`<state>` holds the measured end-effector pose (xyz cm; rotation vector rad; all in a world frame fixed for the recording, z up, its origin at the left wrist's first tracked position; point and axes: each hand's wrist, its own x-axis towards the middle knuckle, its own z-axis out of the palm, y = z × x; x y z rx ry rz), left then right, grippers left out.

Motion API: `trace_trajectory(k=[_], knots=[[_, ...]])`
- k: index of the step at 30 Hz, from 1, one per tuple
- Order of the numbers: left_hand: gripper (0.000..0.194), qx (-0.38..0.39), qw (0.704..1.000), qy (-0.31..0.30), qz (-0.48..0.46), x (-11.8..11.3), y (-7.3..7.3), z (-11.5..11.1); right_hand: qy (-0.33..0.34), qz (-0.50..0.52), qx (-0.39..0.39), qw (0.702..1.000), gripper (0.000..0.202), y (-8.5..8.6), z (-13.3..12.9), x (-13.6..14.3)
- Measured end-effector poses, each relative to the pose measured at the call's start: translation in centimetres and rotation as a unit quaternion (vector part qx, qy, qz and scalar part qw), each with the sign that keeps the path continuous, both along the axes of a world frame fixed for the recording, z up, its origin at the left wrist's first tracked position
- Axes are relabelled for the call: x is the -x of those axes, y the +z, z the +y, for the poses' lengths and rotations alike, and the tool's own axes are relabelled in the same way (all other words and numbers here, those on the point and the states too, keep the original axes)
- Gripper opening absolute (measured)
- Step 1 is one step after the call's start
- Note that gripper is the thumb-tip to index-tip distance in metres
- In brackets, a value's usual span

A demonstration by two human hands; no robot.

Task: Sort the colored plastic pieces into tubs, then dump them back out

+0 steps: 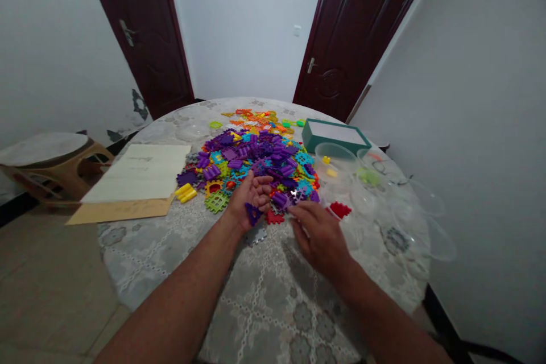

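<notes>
A large heap of colourful plastic building pieces, mostly purple, lies on the round table. My left hand is turned palm up at the heap's front edge, its fingers loosely curled. A dark purple triangular piece rests in that palm near the wrist. My right hand is palm down at the front right of the heap, its thumb and fingertips close to a light purple piece; whether it grips the piece is unclear. Between the hands lies a red piece, and a grey piece is below my left hand.
Paper sheets lie on the left over brown card. A green box stands at the back right, near clear round containers, some holding small pieces. A yellow piece and a red piece flank the heap. A stool stands left.
</notes>
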<state>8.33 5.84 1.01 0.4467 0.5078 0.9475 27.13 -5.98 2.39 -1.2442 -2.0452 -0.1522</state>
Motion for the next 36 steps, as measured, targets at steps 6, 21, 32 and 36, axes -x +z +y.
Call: trace_trajectory(k=[6, 21, 32, 36], knots=[[0.053, -0.039, 0.997, 0.037, 0.05, -0.8, 0.2, -0.7, 0.044, -0.012, 0.109, 0.993, 0.041, -3.0, -0.2, 4.7], [0.064, -0.094, 0.981, 0.106, 0.135, -2.1, -0.1, -2.0, 0.088, 0.179, 0.2, 0.959, 0.016, -1.4, -0.5, 4.1], [0.057, -0.128, 0.95, 0.195, 0.208, -1.1, 0.3, -1.3, -0.041, 0.182, 0.32, 0.929, 0.013, 10.0, 9.4, -6.6], [0.054, -0.174, 0.925, 0.215, 0.259, -1.0, -0.1, -1.3, -0.199, 0.272, 0.234, 0.912, 0.028, 12.1, 17.6, -10.5]])
